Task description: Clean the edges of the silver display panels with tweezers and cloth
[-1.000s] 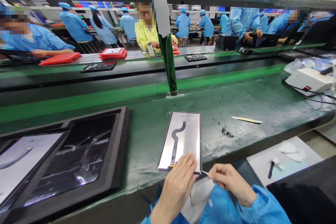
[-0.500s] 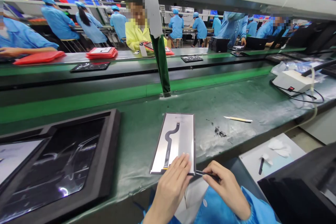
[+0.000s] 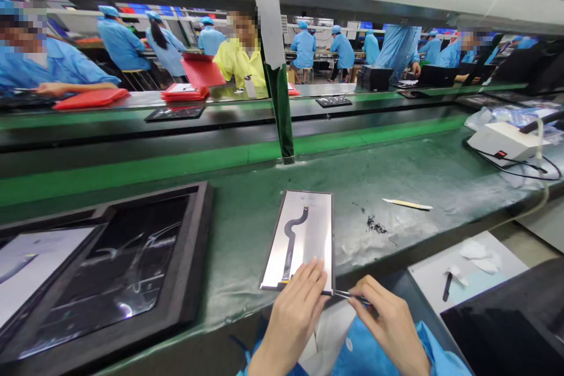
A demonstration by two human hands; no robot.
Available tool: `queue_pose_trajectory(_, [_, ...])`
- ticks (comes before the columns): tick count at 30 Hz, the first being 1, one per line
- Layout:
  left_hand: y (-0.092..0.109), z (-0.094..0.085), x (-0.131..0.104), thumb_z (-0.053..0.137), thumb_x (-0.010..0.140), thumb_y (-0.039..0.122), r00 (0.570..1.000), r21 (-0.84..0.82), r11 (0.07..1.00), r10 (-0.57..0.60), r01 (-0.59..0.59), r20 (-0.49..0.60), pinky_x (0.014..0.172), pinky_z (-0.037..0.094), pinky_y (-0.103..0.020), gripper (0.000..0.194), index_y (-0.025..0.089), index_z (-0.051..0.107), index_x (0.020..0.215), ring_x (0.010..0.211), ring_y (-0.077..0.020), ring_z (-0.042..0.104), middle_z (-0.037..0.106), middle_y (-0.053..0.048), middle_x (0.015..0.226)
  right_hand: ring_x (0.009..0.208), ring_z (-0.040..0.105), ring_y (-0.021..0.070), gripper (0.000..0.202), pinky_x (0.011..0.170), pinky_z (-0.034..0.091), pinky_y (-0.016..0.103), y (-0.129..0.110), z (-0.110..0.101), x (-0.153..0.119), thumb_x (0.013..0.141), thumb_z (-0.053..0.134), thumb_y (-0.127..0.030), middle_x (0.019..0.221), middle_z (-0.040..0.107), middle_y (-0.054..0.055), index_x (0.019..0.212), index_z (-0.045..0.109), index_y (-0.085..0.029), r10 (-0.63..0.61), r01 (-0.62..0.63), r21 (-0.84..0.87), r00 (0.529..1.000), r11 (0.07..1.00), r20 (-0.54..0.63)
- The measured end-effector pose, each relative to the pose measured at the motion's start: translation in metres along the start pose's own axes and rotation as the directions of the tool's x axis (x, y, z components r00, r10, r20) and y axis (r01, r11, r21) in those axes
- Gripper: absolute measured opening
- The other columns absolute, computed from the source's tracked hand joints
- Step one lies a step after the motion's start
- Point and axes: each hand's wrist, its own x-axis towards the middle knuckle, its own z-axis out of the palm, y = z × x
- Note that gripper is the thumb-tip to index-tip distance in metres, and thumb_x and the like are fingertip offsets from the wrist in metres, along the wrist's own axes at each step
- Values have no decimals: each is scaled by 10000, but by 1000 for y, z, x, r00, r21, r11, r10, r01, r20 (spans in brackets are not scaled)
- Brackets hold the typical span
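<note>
A flat display panel (image 3: 311, 241) lies on the green bench, its silvery back facing up and a dark S-shaped ribbon cable (image 3: 289, 241) along it. Spread flat over the panel's near right corner is my left hand (image 3: 297, 308), fingers stretched out. My right hand (image 3: 385, 317) pinches a pair of tweezers (image 3: 346, 294), whose tips point left and meet the panel's lower right corner. Whether the tips grip anything there is too small to tell. Right of the panel lie small black scraps (image 3: 376, 225) and a thin pale-handled blade (image 3: 408, 204).
A black foam tray (image 3: 200, 235) with screen panels stands at left. A white box device (image 3: 502, 142) with cables sits at far right. A green-wrapped post (image 3: 284, 123) rises behind the panel. Co-workers sit across the line, near red folders (image 3: 94, 97).
The view has swung slightly left, so the scene sits further right. Across the line, the person in yellow has raised a red folder. My hands keep nearly the same place at the panel's corner.
</note>
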Motion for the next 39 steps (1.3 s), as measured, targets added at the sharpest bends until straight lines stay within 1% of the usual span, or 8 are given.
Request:
queue_pose_trajectory(8, [1, -1, 2, 458, 1003, 122, 1000, 6, 1000, 3, -3, -10, 978, 576, -409, 258, 72, 635, 1184, 1177, -253, 660, 716, -139, 1210, 601, 654, 127, 291, 550, 488, 214, -3, 1, 4, 1042, 404, -355, 788, 677, 2, 886, 620, -238, -47, 45, -77, 999, 996, -27])
queue_pose_trajectory(17, [1, -2, 2, 452, 1007, 122, 1000, -3, 1000, -5, 5, 1, 976, 579, -411, 260, 70, 630, 1188, 1188, -253, 653, 711, -142, 1219, 678, 681, 134, 296, 592, 483, 218, -3, 0, 5, 1056, 380, -321, 783, 674, 3, 881, 599, -227, -113, 109, -114, 993, 988, -33])
queue_pose_trajectory(23, [1, -2, 2, 455, 1008, 131, 1000, 1, 1000, -5, 5, 0, 957, 590, -413, 255, 69, 631, 1182, 1172, -258, 664, 713, -139, 1216, 649, 654, 141, 326, 585, 470, 232, -4, -3, 7, 1063, 349, -297, 766, 666, 9, 890, 615, -220, -164, 155, -191, 986, 969, -28])
queue_pose_trajectory(27, [1, -2, 3, 460, 1007, 134, 1000, 1, 1000, -4, 4, 1, 962, 588, -411, 255, 70, 630, 1187, 1173, -255, 663, 713, -138, 1218, 648, 643, 141, 316, 584, 459, 232, -4, -3, 7, 1060, 359, -279, 772, 669, 11, 887, 616, -219, -188, 177, -196, 982, 965, -37])
queue_pose_trajectory(35, [1, -1, 2, 474, 996, 123, 1000, 4, 1000, -3, 3, -4, 972, 582, -405, 254, 69, 633, 1186, 1178, -255, 660, 711, -142, 1220, 672, 637, 143, 285, 600, 442, 238, -1, -2, 5, 1051, 373, -247, 796, 660, 8, 896, 611, -218, -158, 156, -162, 987, 974, -3])
queue_pose_trajectory(37, [1, -1, 1, 479, 991, 117, 1000, -6, 1000, -11, 11, -1, 987, 572, -409, 258, 69, 630, 1194, 1190, -256, 652, 706, -145, 1230, 668, 634, 139, 278, 601, 434, 235, -1, -3, 6, 1043, 390, -250, 790, 652, 2, 875, 609, -220, -117, 120, -125, 993, 985, 25])
queue_pose_trajectory(39, [1, -1, -1, 485, 986, 111, 1000, -23, 1000, -19, 19, 5, 1001, 562, -410, 265, 68, 623, 1208, 1207, -256, 640, 699, -150, 1241, 642, 620, 131, 249, 593, 422, 232, 0, -5, 9, 1021, 440, -259, 773, 640, -10, 844, 611, -222, -27, 32, -61, 996, 998, 80])
